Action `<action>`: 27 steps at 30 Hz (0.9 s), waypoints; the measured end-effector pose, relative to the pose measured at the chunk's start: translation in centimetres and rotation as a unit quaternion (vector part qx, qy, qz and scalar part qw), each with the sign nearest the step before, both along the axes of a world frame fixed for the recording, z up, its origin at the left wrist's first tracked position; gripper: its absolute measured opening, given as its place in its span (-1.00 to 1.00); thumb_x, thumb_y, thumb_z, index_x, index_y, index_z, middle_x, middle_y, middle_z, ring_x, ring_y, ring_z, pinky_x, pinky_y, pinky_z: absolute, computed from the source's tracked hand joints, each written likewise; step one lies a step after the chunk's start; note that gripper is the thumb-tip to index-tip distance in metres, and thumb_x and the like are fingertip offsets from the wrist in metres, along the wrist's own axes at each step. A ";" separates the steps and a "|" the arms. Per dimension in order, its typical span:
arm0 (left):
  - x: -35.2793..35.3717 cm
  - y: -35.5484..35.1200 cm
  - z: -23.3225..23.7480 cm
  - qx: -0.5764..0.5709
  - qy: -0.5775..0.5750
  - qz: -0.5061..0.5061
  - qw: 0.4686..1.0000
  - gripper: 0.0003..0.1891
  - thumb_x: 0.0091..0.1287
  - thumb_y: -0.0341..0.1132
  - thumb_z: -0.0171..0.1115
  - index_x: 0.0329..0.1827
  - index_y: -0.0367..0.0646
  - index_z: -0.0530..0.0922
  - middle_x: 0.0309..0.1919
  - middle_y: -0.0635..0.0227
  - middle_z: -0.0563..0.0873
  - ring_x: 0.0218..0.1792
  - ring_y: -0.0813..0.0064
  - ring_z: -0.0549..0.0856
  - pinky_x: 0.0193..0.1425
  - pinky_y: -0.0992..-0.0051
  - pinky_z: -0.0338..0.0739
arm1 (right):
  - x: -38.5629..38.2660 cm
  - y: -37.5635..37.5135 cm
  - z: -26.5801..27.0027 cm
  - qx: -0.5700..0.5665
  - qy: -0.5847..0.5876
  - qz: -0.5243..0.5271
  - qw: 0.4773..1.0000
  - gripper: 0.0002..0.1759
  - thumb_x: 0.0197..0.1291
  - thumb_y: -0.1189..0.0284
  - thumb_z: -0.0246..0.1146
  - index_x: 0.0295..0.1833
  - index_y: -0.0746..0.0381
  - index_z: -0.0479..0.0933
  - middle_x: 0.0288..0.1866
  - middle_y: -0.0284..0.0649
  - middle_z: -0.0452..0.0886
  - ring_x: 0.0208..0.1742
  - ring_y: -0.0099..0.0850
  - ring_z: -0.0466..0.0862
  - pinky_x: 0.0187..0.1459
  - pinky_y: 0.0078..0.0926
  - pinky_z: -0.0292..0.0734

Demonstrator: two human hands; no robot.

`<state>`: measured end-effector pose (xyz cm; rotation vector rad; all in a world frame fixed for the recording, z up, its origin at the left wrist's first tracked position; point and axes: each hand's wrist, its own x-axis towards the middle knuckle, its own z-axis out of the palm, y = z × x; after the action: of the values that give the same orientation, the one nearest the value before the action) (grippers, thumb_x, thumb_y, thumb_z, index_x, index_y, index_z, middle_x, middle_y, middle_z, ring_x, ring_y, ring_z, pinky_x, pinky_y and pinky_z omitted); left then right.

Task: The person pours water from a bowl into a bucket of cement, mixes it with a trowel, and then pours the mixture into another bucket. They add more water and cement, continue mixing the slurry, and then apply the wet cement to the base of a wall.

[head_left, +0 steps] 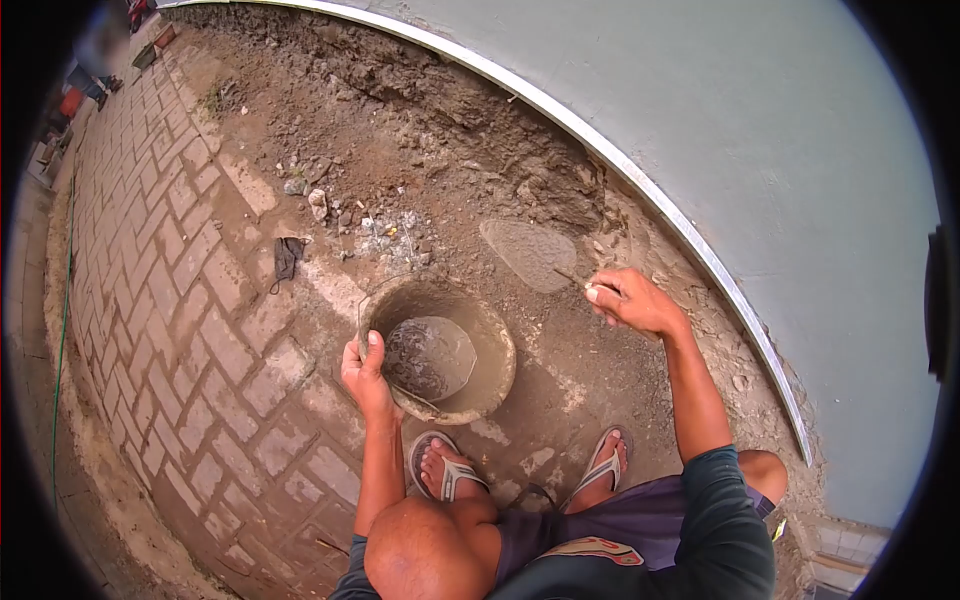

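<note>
My left hand (pixel 368 378) grips the left rim of a round, mud-caked bucket (pixel 497 345), thumb over the edge. Wet grey-brown slurry (pixel 430 355) lies at the bottom of the bucket, and a thin wire handle rests along its rim. In my right hand (pixel 637 302), closed around the handle, is a trowel (pixel 530 252). Its broad blade is coated with grey mortar and points left, beyond the bucket and above the dirt. The fingers of my right hand hide most of the trowel's handle.
A grey wall (pixel 790 200) with a pale metal strip (pixel 640 180) at its base curves along the right. Beside it runs a rough dirt trench (pixel 450 110). Brick paving (pixel 200 340) lies left, with a dark cloth (pixel 287 258) and rubble nearby. A person (pixel 92 65) stands far off.
</note>
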<state>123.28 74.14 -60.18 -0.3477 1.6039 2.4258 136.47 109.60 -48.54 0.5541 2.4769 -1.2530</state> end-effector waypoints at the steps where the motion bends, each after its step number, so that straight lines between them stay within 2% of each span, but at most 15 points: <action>1: 0.0 0.2 0.1 -0.013 0.005 0.000 1.000 -0.74 0.36 -0.18 0.44 -0.20 -0.15 0.57 -0.32 0.53 0.60 -0.29 0.65 0.53 -0.15 0.57 0.45 | -0.3 -0.6 -0.3 -0.001 -0.001 -0.002 1.000 -0.60 0.47 0.14 0.14 -0.25 0.28 0.52 -0.42 -0.33 0.55 -0.48 -0.58 0.59 -0.47 -0.50 0.48; 3: 0.1 0.3 0.4 -0.024 0.008 0.000 1.000 -0.75 0.36 -0.18 0.44 -0.22 -0.14 0.57 -0.33 0.54 0.59 -0.29 0.66 0.52 -0.15 0.57 0.44 | -1.2 -1.8 -0.9 0.016 -0.035 0.047 0.998 -0.63 0.44 0.18 0.14 -0.20 0.30 0.55 -0.42 -0.26 0.60 -0.50 -0.48 0.62 -0.40 -0.34 0.53; 5: 0.3 0.1 0.4 -0.034 0.011 0.001 0.999 -0.75 0.36 -0.18 0.44 -0.23 -0.13 0.56 -0.34 0.55 0.57 -0.30 0.67 0.50 -0.15 0.58 0.43 | -2.0 -2.3 -2.7 -0.008 -0.046 0.029 0.998 -0.60 0.46 0.16 0.11 -0.22 0.31 0.55 -0.39 -0.27 0.61 -0.50 -0.50 0.60 -0.42 -0.38 0.53; 8: 0.4 -0.5 0.2 -0.045 0.022 0.002 0.999 -0.76 0.37 -0.20 0.43 -0.26 -0.10 0.54 -0.34 0.55 0.58 -0.31 0.68 0.50 -0.16 0.59 0.43 | -3.2 -1.9 -6.2 -0.158 -0.056 -0.068 0.984 -0.60 0.48 0.16 0.10 -0.21 0.32 0.53 -0.40 -0.30 0.60 -0.51 -0.56 0.56 -0.52 -0.53 0.49; 9: 0.6 -0.6 0.4 -0.038 0.020 0.005 0.999 -0.76 0.38 -0.21 0.42 -0.27 -0.09 0.53 -0.35 0.55 0.58 -0.32 0.68 0.50 -0.18 0.60 0.42 | -3.7 -1.6 -7.5 -0.159 -0.056 -0.068 0.983 -0.60 0.48 0.16 0.10 -0.21 0.32 0.53 -0.40 -0.30 0.60 -0.51 -0.56 0.56 -0.52 -0.53 0.49; 11: 0.9 -0.7 0.5 -0.033 0.017 0.008 0.999 -0.77 0.38 -0.21 0.42 -0.29 -0.08 0.52 -0.35 0.55 0.57 -0.33 0.68 0.50 -0.19 0.60 0.42 | -4.7 -1.3 -9.9 -0.277 -0.058 -0.156 0.946 -0.62 0.49 0.17 0.11 -0.17 0.31 0.53 -0.42 -0.31 0.57 -0.53 -0.57 0.52 -0.56 -0.55 0.47; 12: 1.0 -0.8 0.5 -0.018 0.011 0.009 1.000 -0.76 0.39 -0.22 0.41 -0.30 -0.08 0.51 -0.35 0.55 0.57 -0.34 0.68 0.50 -0.20 0.61 0.41 | -5.2 -1.2 -11.0 -0.300 -0.056 -0.183 0.934 -0.63 0.49 0.19 0.10 -0.14 0.32 0.52 -0.44 -0.33 0.54 -0.55 -0.57 0.50 -0.58 -0.55 0.46; 17: 1.0 -0.9 0.5 -0.020 -0.002 0.019 1.000 -0.75 0.39 -0.22 0.41 -0.31 -0.06 0.48 -0.37 0.55 0.56 -0.35 0.68 0.49 -0.21 0.60 0.41 | -6.9 0.4 -15.3 -0.307 -0.056 -0.255 0.915 -0.67 0.48 0.24 0.11 -0.15 0.33 0.51 -0.44 -0.30 0.55 -0.56 -0.54 0.50 -0.58 -0.53 0.45; 22: 0.5 -1.6 -0.1 -0.048 -0.001 0.014 0.999 -0.73 0.40 -0.19 0.40 -0.31 -0.05 0.46 -0.39 0.57 0.52 -0.32 0.68 0.47 -0.19 0.59 0.42 | -8.8 0.1 -16.3 -0.225 -0.021 -0.296 0.928 -0.64 0.48 0.21 0.11 -0.15 0.33 0.51 -0.44 -0.30 0.56 -0.56 -0.54 0.50 -0.61 -0.51 0.45; 27: 0.3 -1.6 0.3 -0.023 -0.012 0.016 1.000 -0.71 0.40 -0.19 0.39 -0.32 -0.06 0.44 -0.38 0.54 0.55 -0.36 0.68 0.50 -0.24 0.57 0.47 | -8.9 -0.8 -17.5 -0.183 -0.007 -0.273 0.944 -0.65 0.48 0.20 0.10 -0.13 0.31 0.52 -0.43 -0.31 0.57 -0.54 -0.54 0.52 -0.57 -0.48 0.46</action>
<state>123.59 72.52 -59.85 -0.4113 1.6599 2.4019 127.61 108.81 -66.09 1.1853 2.0561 -1.8436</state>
